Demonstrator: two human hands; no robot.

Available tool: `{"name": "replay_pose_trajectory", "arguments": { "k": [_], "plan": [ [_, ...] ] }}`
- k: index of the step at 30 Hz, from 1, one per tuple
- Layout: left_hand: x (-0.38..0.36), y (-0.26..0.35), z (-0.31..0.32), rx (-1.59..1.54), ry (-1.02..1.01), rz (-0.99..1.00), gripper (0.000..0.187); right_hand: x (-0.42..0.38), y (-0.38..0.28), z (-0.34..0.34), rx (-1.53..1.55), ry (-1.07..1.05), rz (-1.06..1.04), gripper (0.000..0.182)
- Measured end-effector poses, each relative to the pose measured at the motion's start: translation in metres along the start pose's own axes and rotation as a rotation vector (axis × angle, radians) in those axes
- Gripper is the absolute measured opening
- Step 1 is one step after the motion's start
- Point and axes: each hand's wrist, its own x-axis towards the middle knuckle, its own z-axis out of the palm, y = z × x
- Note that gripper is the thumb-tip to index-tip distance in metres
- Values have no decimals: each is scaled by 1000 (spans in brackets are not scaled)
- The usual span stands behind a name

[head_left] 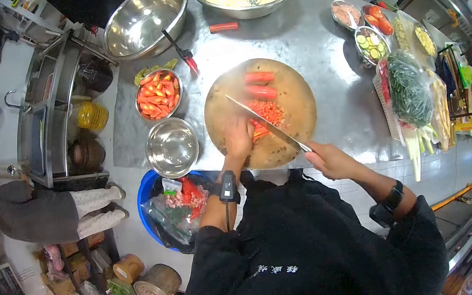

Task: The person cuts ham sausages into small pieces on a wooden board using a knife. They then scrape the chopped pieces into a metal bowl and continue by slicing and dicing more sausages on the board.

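My right hand [332,160] is wrapped round the handle of a kitchen knife [272,127], whose blade slants across a round wooden chopping board [223,101]. My left hand [238,136] is on the board left of the blade, its fingers curled against red-orange strips [259,133]. Finely diced red bits [267,111] are heaped beside the blade. Farther up the board lie two red sausage-like pieces, an upper one [259,76] and a lower one [261,92]. Another red stick [223,27] rests on the steel table beyond the board.
Left of the board stand a bowl of cut tomatoes [158,96] and a steel bowl [172,148]. Large basins [147,21] stand behind. A lined blue bin [150,217] is below left. Bagged greens [410,90] lie right. Another person [40,212] is at the left.
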Motion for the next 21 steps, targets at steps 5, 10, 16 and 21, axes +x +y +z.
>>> {"name": "replay_pose_trajectory", "arguments": {
  "k": [5,10,16,21],
  "plan": [
    [2,-4,4,-11,29,33,19,42,34,31,-23,61,-114,34],
    [3,3,-4,-4,-71,-70,17,43,46,37,-15,114,-178,35],
    [10,-4,1,170,-49,-237,41,38,33,27,63,52,-84,34],
    [13,37,-33,269,-363,-123,77,42,33,22,92,15,-82,35]
  ]
}}
